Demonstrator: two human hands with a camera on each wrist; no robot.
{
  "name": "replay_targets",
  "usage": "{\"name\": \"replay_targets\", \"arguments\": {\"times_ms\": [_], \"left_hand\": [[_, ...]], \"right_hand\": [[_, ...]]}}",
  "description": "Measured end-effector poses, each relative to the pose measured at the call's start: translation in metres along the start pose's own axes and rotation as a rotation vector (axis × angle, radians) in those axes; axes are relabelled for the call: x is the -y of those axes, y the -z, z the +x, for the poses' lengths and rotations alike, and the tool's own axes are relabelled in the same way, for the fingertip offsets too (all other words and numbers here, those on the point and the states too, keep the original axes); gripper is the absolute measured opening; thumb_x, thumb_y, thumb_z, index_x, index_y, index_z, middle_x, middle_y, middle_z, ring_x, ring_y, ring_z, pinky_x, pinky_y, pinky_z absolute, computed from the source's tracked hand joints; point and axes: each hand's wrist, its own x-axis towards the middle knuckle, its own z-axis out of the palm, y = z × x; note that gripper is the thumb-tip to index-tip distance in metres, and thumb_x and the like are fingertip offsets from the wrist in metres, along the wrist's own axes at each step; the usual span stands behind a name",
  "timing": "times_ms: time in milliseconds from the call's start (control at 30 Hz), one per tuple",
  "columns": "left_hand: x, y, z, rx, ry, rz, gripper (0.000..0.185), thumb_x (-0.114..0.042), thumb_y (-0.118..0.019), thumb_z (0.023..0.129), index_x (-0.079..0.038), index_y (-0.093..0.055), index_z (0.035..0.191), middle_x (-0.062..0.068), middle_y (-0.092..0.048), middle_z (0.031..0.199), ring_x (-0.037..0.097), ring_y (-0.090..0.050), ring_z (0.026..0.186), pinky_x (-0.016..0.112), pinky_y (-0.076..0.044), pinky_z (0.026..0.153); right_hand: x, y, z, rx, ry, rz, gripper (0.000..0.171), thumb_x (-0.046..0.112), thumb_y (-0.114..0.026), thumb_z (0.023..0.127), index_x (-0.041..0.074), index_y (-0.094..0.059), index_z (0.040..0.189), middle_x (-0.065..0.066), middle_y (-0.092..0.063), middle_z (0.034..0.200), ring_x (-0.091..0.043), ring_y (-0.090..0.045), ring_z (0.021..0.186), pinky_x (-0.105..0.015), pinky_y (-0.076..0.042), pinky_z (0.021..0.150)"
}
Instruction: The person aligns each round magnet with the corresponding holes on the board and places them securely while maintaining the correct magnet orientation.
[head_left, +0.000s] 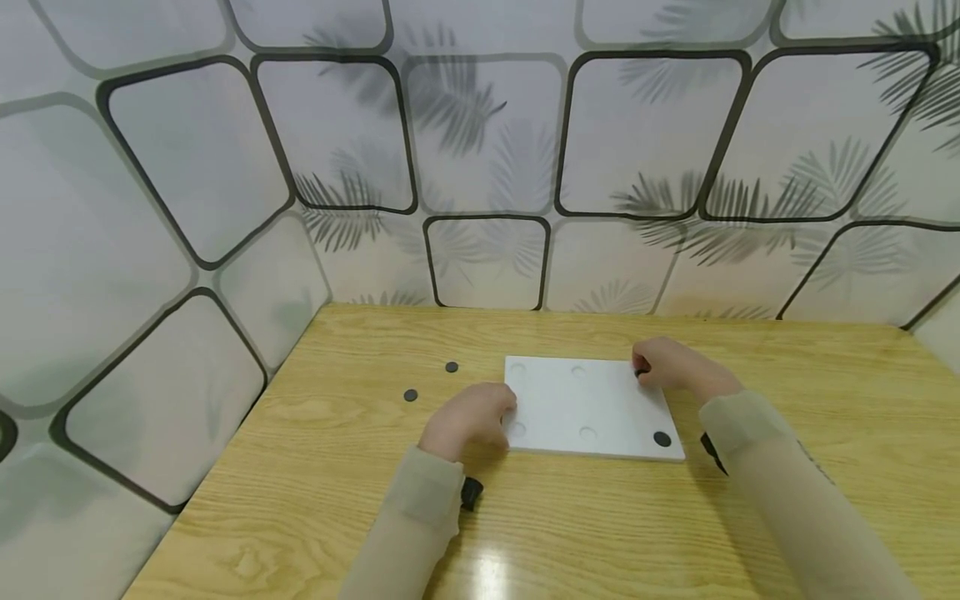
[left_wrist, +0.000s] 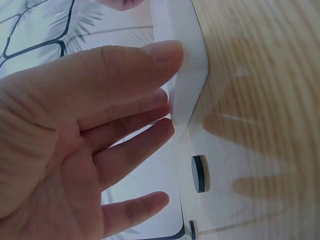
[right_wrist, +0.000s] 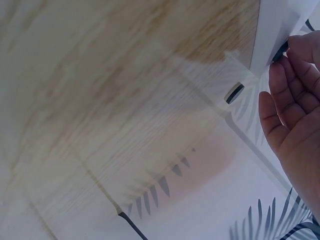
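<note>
Pinched a black disc (right_wrist: pixel 281 51) in right hand (head_left: pixel 670 365) at far right corner of white board (head_left: pixel 573 407), long axis left-to-right between hands on worktop (head_left: pixel 300 500); touched left end with loosely spread left hand (head_left: pixel 471 414).

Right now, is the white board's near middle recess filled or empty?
Empty: in the head view, the near middle recess shows only a bare white outline, while a dark disc lies at the white board's near right corner.
</note>
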Motion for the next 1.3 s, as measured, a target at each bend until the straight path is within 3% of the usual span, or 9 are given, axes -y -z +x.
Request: {"name": "replay_targets", "arguments": {"times_ms": [767,1300], "left_hand": [[-0.002,0.001,-0.001,0.005,0.008,0.010,0.024,-0.007,-0.076,0.061,-0.007,-0.057,0.076,-0.002,-0.045,0.069,0.013,-0.037,0.063,0.024,-0.034,0.058],[0.000,0.000,-0.001,0.001,0.010,0.002,0.023,-0.007,-0.076,0.062,-0.008,-0.057,0.075,-0.003,-0.043,0.068,0.013,-0.037,0.063,0.025,-0.033,0.058]], "right_hand": [[-0.001,-0.001,0.000,0.004,-0.033,-0.014,0.009,0.004,-0.061,0.078,0.004,-0.053,0.081,-0.003,-0.049,0.073,-0.018,-0.041,0.065,-0.031,-0.035,0.058],[-0.010,0.000,-0.004,-0.054,-0.005,0.020,0.010,0.005,-0.060,0.079,0.000,-0.055,0.086,-0.005,-0.051,0.077,-0.020,-0.045,0.069,-0.036,-0.039,0.062]]}}
